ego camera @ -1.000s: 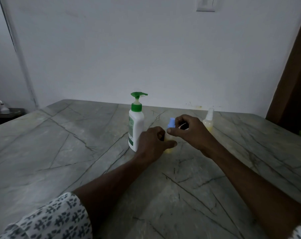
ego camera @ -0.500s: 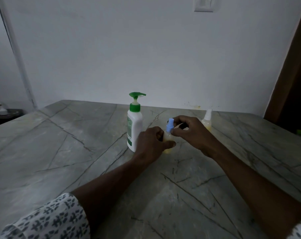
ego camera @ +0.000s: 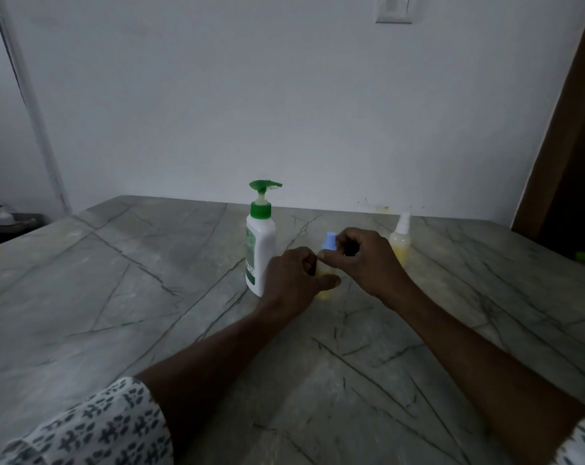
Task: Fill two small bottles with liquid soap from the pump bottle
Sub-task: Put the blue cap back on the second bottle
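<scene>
A white pump bottle (ego camera: 260,253) with a green pump head stands upright on the marble table (ego camera: 116,297). Just to its right my left hand (ego camera: 292,280) grips a small bottle (ego camera: 325,292) holding yellowish liquid, which rests on the table. My right hand (ego camera: 364,260) pinches that bottle's blue cap (ego camera: 329,241) at its top. A second small bottle (ego camera: 400,243), with a white spray top and yellow liquid inside, stands behind my right hand.
A white wall with a switch plate (ego camera: 393,8) runs along the table's far edge. A brown door frame (ego camera: 559,146) stands at the right. Off the table's left side, a dark low surface (ego camera: 12,221) carries a small white item.
My right hand's fingers have shifted around the blue cap while the left hand kept holding the small bottle in place. The other two bottles have not moved.
</scene>
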A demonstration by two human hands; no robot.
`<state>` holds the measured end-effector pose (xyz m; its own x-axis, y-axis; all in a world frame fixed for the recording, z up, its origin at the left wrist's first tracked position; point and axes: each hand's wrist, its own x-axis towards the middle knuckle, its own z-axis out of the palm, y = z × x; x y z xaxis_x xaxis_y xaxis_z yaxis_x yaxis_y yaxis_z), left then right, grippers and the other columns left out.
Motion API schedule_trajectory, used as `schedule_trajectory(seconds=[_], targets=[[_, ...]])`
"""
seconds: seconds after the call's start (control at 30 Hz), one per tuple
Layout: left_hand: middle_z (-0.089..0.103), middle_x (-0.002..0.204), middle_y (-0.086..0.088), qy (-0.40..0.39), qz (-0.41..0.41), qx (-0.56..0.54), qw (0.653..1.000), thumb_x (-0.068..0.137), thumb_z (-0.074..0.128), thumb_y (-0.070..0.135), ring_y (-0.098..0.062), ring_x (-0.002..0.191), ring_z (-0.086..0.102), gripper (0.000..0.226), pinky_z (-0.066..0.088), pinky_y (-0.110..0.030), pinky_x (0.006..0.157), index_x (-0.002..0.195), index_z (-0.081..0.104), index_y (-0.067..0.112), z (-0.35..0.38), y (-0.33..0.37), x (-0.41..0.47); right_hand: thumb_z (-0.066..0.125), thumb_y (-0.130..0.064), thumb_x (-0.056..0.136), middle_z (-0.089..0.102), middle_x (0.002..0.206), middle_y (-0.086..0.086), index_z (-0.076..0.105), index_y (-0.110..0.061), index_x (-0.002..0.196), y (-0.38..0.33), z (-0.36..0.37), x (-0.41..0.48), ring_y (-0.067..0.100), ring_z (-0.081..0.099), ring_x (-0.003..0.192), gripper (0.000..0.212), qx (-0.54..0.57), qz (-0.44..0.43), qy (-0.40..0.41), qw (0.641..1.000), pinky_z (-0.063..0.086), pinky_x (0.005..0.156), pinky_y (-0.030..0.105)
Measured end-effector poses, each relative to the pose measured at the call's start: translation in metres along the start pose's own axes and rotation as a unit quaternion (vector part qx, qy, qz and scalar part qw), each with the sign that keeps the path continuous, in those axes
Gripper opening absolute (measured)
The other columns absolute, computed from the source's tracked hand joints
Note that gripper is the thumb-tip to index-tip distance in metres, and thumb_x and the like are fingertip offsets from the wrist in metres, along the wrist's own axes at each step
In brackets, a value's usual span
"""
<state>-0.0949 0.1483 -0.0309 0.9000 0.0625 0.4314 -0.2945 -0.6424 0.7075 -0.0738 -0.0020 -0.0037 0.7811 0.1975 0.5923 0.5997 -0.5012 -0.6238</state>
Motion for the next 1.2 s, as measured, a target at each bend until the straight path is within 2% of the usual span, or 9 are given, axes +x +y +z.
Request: schedule_trajectory(seconds=[0.07,0.2,0.33,0.73,0.83,0.97,1.03,1.1,1.2], targets=[[0.058,0.067,0.003,-0.001,0.002,-0.001,1.0,0.07,0.09,0.038,-0.011,0.058,0.049,0.041,0.038,-0.027,0.055,0.074,0.059,0.011,0.0,0.0,0.0,0.079,-0.032,0.078,0.049,0.056,-0.008,0.053,-0.02,0.062,0.001,0.0,0.0,0.004,0.045,0.051,0.033,0.004,0.021,0.003,1.0,0.035,0.052,0.014],[0.061,0.067,0.0,-0.002,-0.008,-0.011,1.0,0.069,0.09,0.037,-0.012,0.059,0.05,0.043,0.038,-0.026,0.055,0.074,0.06,0.007,0.0,-0.001,0.0,0.072,-0.027,0.084,0.069,0.084,0.001,0.071,-0.014,0.09,0.002,-0.008,0.0,0.02,0.062,0.079,0.014,0.043,0.028,-0.032,0.998,0.051,0.073,0.037],[0.059,0.067,0.0,0.0,-0.004,-0.003,1.0,0.069,0.09,0.038,-0.014,0.06,0.049,0.045,0.036,-0.027,0.055,0.078,0.063,0.003,0.0,-0.001,0.0,0.07,-0.021,0.084,0.067,0.079,0.013,0.07,-0.008,0.084,0.003,-0.007,0.0,0.026,0.059,0.071,0.013,0.027,-0.007,-0.03,0.999,0.049,0.071,0.046],[0.069,0.08,-0.007,0.006,-0.003,0.025,1.0,0.072,0.088,0.039,-0.025,0.074,0.064,0.042,0.05,-0.039,0.066,0.084,0.065,0.006,0.0,0.004,-0.003,0.072,-0.018,0.084,0.061,0.069,0.017,0.065,0.003,0.078,-0.003,0.001,-0.002,0.017,0.05,0.061,0.023,-0.047,-0.03,0.007,0.998,0.036,0.056,0.025],[0.072,0.095,-0.004,-0.012,-0.013,0.032,0.999,0.074,0.086,0.043,-0.023,0.084,0.066,0.048,0.055,-0.04,0.077,0.104,0.067,0.012,0.0,0.005,-0.004,0.072,-0.02,0.084,0.061,0.07,0.015,0.066,0.002,0.08,-0.003,0.001,-0.002,0.017,0.051,0.061,0.022,-0.053,-0.016,0.009,0.998,0.036,0.054,0.021],[0.066,0.12,0.003,-0.023,-0.031,-0.008,0.999,0.066,0.087,0.054,-0.016,0.099,0.066,0.1,0.057,-0.04,0.091,0.149,0.043,0.019,-0.008,0.015,-0.008,0.069,-0.021,0.086,0.051,0.06,0.007,0.057,-0.005,0.067,-0.003,-0.009,0.006,0.016,0.045,0.056,0.027,-0.06,0.016,0.018,0.998,0.033,0.053,0.026],[0.067,0.116,0.003,-0.014,-0.01,-0.001,1.0,0.073,0.086,0.046,-0.014,0.094,0.066,0.088,0.057,-0.04,0.09,0.146,0.046,0.018,-0.009,0.017,-0.01,0.068,-0.021,0.086,0.052,0.06,0.01,0.054,-0.006,0.066,0.002,-0.021,0.021,0.022,0.05,0.056,0.029,-0.053,0.048,0.025,0.997,0.038,0.053,0.028],[0.07,0.107,0.002,-0.01,0.012,0.034,0.999,0.083,0.082,0.031,-0.013,0.09,0.065,0.064,0.057,-0.036,0.09,0.139,0.055,0.016,-0.009,0.016,-0.011,0.067,-0.026,0.086,0.061,0.069,0.024,0.058,0.004,0.072,0.008,-0.032,0.038,0.036,0.063,0.064,0.034,-0.036,0.065,0.038,0.997,0.054,0.059,0.043],[0.074,0.094,0.002,0.024,0.029,0.049,0.998,0.087,0.077,0.019,-0.011,0.083,0.069,0.039,0.059,-0.03,0.085,0.125,0.067,0.013,-0.008,0.012,-0.011,0.066,-0.027,0.088,0.068,0.081,0.027,0.063,0.01,0.084,0.015,-0.034,0.053,0.037,0.07,0.073,0.037,-0.03,0.087,0.038,0.995,0.057,0.067,0.055]])
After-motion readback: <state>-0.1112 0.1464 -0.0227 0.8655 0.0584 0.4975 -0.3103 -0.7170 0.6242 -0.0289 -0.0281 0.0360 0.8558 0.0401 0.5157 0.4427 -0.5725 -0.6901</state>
